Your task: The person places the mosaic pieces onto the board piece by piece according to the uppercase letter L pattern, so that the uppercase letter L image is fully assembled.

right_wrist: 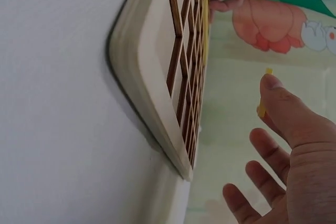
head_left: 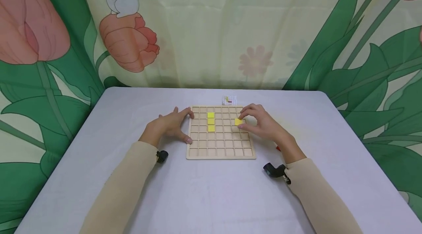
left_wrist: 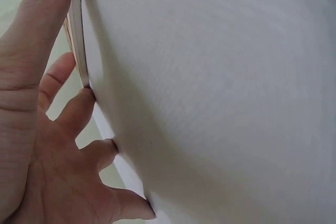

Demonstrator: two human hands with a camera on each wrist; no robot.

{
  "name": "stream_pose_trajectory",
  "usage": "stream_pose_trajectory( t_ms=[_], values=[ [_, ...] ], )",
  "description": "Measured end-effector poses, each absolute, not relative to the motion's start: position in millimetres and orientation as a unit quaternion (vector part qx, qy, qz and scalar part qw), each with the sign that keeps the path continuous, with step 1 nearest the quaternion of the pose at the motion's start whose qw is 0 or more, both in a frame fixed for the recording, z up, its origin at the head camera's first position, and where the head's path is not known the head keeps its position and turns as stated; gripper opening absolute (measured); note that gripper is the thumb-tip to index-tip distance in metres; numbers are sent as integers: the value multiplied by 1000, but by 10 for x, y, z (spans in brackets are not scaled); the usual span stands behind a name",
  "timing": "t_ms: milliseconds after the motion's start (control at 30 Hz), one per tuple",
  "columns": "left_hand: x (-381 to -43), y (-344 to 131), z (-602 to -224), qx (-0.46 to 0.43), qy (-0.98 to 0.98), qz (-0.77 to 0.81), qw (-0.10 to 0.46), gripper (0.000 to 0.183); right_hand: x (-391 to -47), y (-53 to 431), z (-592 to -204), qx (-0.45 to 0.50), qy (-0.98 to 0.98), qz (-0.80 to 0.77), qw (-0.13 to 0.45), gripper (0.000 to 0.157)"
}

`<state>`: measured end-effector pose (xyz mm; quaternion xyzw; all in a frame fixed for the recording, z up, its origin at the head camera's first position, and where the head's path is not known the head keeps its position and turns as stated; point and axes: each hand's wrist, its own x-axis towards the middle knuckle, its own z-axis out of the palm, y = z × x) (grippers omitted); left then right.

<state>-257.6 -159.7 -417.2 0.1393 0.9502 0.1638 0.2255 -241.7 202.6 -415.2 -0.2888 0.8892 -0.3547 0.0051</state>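
A wooden grid board point(head_left: 221, 154) lies on the white table, with three yellow square tiles point(head_left: 211, 121) in one column left of its middle. My right hand point(head_left: 263, 126) pinches another yellow tile point(head_left: 238, 121) between thumb and forefinger over the board's right side. In the right wrist view this tile point(right_wrist: 261, 109) shows edge-on, raised off the grid, with the other fingers spread apart. My left hand point(head_left: 169, 126) rests at the board's left edge, its thumb and fingers spread wide. The left wrist view shows fingertips point(left_wrist: 84, 98) against the board's side and the table.
Behind the board lies a small card point(head_left: 229, 100) with a printed coloured grid. A bit of something red point(head_left: 278, 148) peeks out beneath my right wrist. A curtain point(head_left: 211, 32) with printed plants hangs behind the table. Both wrists carry small black cameras point(head_left: 274, 170).
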Motion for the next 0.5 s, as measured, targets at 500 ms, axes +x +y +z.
stream_pose_trajectory(
  t_ms=[500],
  values=[
    [-2587, -1556, -4143, 138, 952, 146, 231, 98, -2484, 1649, -4152, -345, 865, -363, 3, 20]
  ],
)
